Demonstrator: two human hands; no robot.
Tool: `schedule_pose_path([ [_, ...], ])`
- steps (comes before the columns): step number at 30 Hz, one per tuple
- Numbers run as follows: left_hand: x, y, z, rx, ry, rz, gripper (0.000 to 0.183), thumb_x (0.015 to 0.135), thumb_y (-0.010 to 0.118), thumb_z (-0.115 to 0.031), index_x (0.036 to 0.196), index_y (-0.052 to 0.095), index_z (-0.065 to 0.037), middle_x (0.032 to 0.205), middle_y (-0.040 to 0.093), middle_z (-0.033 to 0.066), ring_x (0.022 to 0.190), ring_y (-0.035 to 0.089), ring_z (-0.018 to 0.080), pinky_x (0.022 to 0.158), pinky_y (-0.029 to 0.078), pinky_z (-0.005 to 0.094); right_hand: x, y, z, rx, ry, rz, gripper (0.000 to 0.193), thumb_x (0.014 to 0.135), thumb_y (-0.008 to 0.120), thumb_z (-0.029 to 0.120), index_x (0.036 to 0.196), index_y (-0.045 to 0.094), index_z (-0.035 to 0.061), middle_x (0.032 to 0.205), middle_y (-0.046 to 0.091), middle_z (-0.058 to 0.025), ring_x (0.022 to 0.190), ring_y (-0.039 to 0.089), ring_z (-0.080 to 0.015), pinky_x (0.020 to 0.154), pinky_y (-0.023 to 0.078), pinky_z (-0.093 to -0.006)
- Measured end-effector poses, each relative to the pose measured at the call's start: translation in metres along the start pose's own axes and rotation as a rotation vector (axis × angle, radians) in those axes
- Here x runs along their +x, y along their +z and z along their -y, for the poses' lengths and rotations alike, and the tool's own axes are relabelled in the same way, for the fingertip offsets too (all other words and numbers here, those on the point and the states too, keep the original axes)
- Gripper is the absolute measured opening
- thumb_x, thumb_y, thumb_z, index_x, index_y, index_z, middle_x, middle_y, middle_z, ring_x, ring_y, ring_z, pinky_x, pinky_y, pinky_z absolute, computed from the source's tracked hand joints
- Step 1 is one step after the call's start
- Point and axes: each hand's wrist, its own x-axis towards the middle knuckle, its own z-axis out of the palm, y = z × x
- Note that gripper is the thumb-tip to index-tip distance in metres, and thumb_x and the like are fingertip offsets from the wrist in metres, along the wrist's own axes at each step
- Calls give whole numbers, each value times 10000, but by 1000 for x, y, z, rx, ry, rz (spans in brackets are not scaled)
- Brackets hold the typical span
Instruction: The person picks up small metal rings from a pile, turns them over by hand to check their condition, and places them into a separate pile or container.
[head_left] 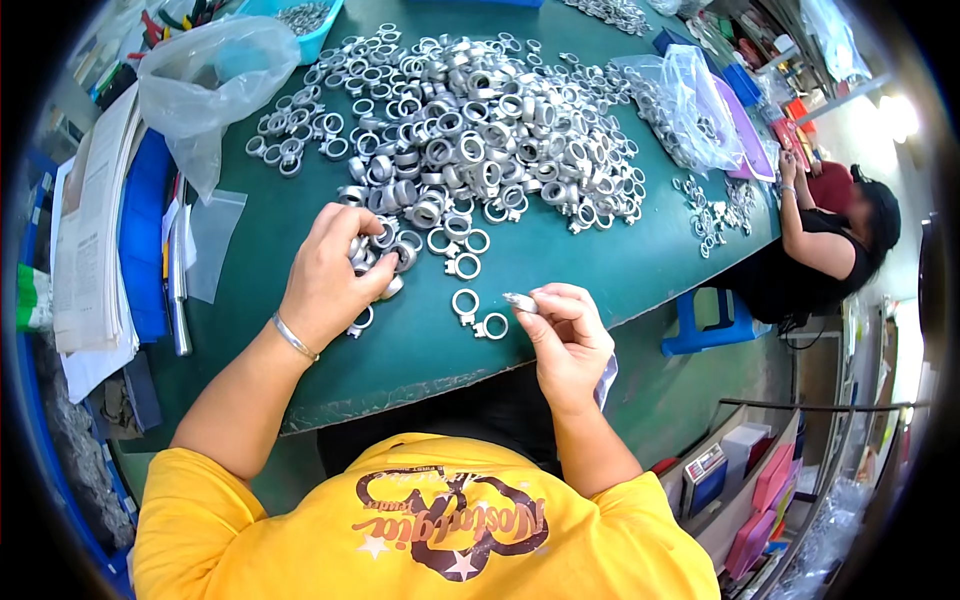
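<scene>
Had one silver ring (522, 302) pinched in the right hand (573, 350), over the green table (665, 255). Had the left hand (328, 265) curled around more rings (405, 256) by the pile (480, 145); couldn't tell if gripping. Looked like piece-by-piece handling, probably called for a steady pinch next.

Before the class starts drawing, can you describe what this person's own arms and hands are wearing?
The yellow sleeves are short, leaving the forearms bare. The left hand and right hand are ungloved. A slim, silver-coloured bangle circles the left wrist.
</scene>
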Motion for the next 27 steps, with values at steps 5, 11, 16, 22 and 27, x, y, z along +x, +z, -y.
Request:
schedule_pose_path([
  [5,1,-5,2,-19,14,-13,267,682,717,-64,885,547,-34,889,537,99,817,564,255,737,463,322,4,4,7,114,122,-10,192,822,611,-110,1005,645,-64,994,613,-134,847,639,-174,762,546,-274],
  [11,0,-1,4,-19,-9,-6,271,683,716,-59,891,544,-38,893,534,93,831,568,255,744,462,320,5,2,9,187,258,11,184,849,601,-77,1030,634,-75,959,635,-144,783,656,-184,718,557,-275],
  [16,0,-2,4,-21,-21,-6,270,684,715,-58,892,543,-40,891,530,93,830,564,253,745,461,320,8,0,13,307,498,8,178,865,594,-39,1037,625,-69,890,668,-160,700,669,-183,673,577,-292],
  [22,0,-1,-1,-23,-55,4,265,682,717,-58,881,543,-39,880,527,91,819,565,250,729,459,316,11,-7,8,750,770,36,194,887,575,38,1054,596,-59,838,671,-187,598,651,-186,536,575,-302],
  [27,0,-4,4,3,-2,2,261,697,722,-105,889,555,-50,920,550,94,855,580,280,742,481,345,15,-8,9,953,801,141,376,836,537,-43,1207,480,-31,943,625,-226,683,636,-212,531,557,-281],
])
